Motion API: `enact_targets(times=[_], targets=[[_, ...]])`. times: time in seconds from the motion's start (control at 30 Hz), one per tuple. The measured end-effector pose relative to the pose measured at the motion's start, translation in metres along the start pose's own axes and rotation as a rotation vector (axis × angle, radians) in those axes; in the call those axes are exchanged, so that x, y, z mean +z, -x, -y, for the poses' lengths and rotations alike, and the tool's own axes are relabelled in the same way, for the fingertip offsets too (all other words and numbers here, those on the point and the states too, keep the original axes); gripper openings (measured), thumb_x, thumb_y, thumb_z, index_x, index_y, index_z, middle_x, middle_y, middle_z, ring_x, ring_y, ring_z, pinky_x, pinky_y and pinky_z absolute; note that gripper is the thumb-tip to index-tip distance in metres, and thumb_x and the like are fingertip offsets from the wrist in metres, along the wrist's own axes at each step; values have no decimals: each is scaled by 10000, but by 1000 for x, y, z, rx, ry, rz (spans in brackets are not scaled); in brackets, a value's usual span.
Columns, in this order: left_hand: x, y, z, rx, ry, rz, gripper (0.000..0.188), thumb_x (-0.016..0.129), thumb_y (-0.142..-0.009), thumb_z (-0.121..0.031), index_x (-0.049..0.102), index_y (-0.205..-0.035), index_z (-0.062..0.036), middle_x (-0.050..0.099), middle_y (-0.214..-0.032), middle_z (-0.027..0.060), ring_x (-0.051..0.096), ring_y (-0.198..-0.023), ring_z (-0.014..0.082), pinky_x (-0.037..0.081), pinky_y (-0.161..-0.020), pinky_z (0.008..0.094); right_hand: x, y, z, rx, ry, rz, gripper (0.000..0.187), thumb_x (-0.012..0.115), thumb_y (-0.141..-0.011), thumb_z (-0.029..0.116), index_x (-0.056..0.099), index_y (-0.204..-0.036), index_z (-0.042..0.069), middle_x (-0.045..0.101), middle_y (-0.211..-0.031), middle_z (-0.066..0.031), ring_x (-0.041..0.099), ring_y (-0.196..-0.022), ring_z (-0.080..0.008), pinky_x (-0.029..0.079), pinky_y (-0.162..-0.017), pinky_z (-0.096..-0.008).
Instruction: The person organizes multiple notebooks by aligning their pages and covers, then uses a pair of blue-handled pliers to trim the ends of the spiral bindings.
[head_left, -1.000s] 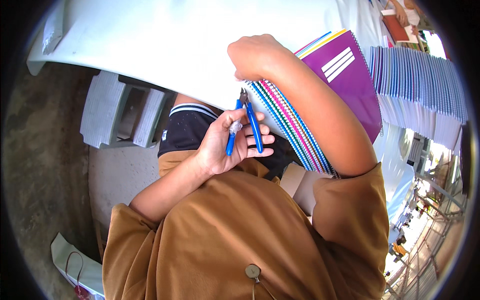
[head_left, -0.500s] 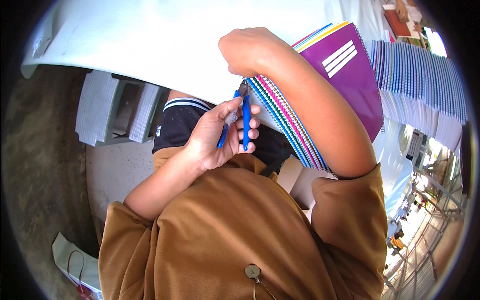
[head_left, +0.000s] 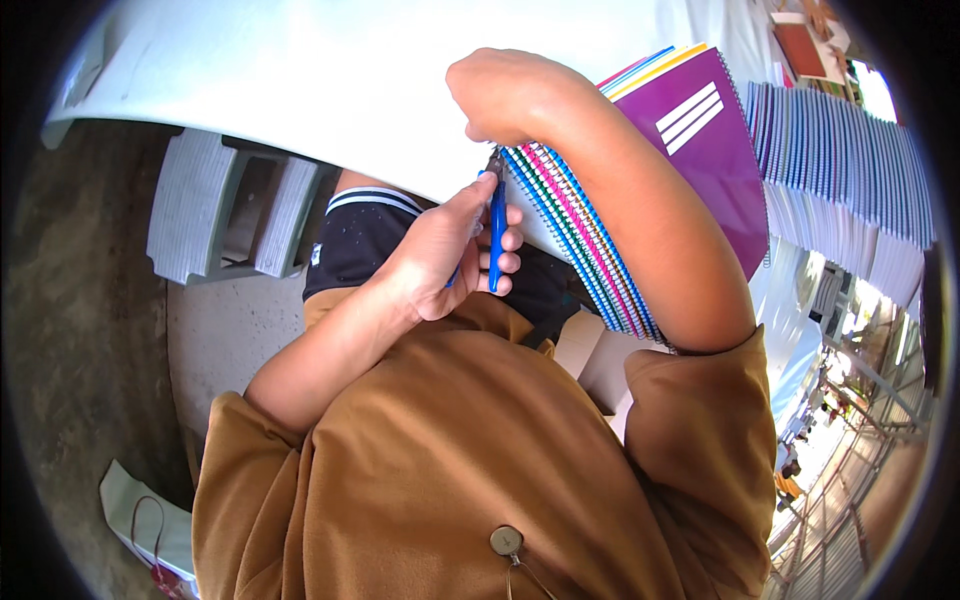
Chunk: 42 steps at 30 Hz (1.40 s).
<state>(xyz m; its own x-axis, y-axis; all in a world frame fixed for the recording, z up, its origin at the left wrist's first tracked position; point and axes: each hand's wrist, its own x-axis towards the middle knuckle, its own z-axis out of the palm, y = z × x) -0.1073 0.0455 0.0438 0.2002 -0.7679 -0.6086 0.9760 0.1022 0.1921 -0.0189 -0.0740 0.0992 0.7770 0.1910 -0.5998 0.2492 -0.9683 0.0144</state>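
Observation:
My left hand [head_left: 450,245] is wrapped around a pair of blue-handled pliers [head_left: 497,235], one handle mostly hidden by the palm. The dark jaws of the pliers meet the upper end of the coil bindings [head_left: 588,245], which are blue, green, pink and white. Those coils belong to a stack of spiral notebooks with a purple cover [head_left: 725,190] on top, lying slanted under my right forearm. Bent inward at the wrist, my right hand [head_left: 500,95] is closed just above the jaws. Its fingertips are hidden, so what they grip cannot be seen.
The notebooks lie on a white-covered table [head_left: 300,80]. Tall piles of spiral-bound books [head_left: 845,150] stand to the right. Grey plastic stools [head_left: 190,205] are beneath the table at left, and a pale bag [head_left: 150,530] with a red cord is at lower left.
My left hand has squeezed the plier handles closer together and moved slightly up toward the coil end. My right hand and the notebooks have shifted slightly right in the picture.

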Motion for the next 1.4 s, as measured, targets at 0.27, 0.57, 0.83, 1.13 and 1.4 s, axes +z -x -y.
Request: enact_targets(times=[0.27,0.57,0.83,1.13,1.4], targets=[[9,4,-1,13,-75,-75,433,305,-957,-496,455,-861,-101,389,-678,-3,375,-583,115,362,-522,270,-1,0,-1,-19,-24,26,121,621,-748,31,674,-836,-35,646,-818,-228,654,-768,-314,515,-700,-366],[-3,5,3,33,-252,95,550,263,-952,-521,491,-1127,-53,574,-973,104,604,-934,228,513,-763,364,-2,0,0,10,-5,-5,137,627,-736,16,662,-842,-65,640,-822,-242,653,-759,-333,519,-678,-377],[-33,-16,6,52,5,316,536,274,-949,-526,503,-1075,-58,546,-870,80,609,-825,214,521,-683,334,-3,-3,-4,-13,-73,1,115,630,-717,12,663,-813,-41,641,-805,-229,645,-752,-331,507,-677,-386],[-8,7,-3,24,-220,151,526,264,-952,-527,497,-1073,-71,580,-933,80,596,-929,207,475,-754,343,-11,0,-14,-66,-157,162,142,658,-667,3,664,-810,1,655,-755,-145,639,-718,-236,494,-646,-317],[-13,8,-7,2,-230,191,514,265,-947,-536,500,-1041,-89,566,-927,72,600,-906,188,464,-746,327,-19,-4,-30,-124,-477,347,212,620,-648,-44,658,-856,-33,654,-779,-101,617,-748,-174,478,-644,-279]])
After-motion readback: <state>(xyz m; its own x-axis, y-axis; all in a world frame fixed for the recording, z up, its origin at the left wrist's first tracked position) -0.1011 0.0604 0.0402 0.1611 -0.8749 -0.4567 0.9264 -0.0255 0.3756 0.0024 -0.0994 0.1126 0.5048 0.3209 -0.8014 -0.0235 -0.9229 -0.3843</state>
